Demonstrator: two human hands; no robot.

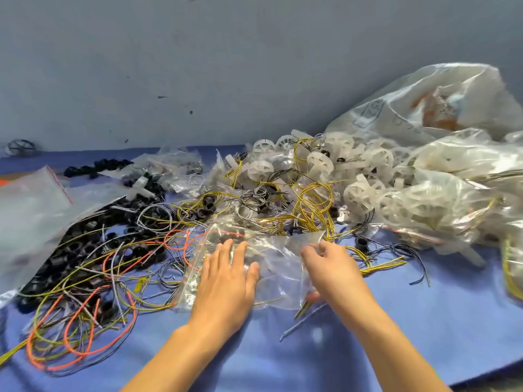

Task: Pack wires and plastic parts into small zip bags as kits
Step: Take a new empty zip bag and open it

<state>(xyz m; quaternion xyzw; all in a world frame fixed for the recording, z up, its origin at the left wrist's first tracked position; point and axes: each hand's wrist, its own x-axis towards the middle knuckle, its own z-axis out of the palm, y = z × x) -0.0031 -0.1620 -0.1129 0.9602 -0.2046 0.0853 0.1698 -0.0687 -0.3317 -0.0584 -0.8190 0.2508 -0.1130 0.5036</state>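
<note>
A clear zip bag [278, 261] lies on the blue table cover in front of me, partly on a stack of similar small bags [195, 267]. My left hand [226, 281] lies flat on the bag with straight fingers. My right hand [334, 264] holds the bag's right side, its fingers curled on top and its thumb under the plastic. Loose orange, yellow and grey wires [85, 301] spread to the left over black plastic rings [73, 250]. Coiled yellow wires [314, 205] and white plastic wheels [365, 171] are heaped behind the bag.
Large clear plastic sacks [441, 114] with packed kits fill the right side. A big flat zip bag [31, 219] lies at the left edge. A grey wall [198, 66] stands behind the table. Bare blue cover [424, 329] shows at the lower right.
</note>
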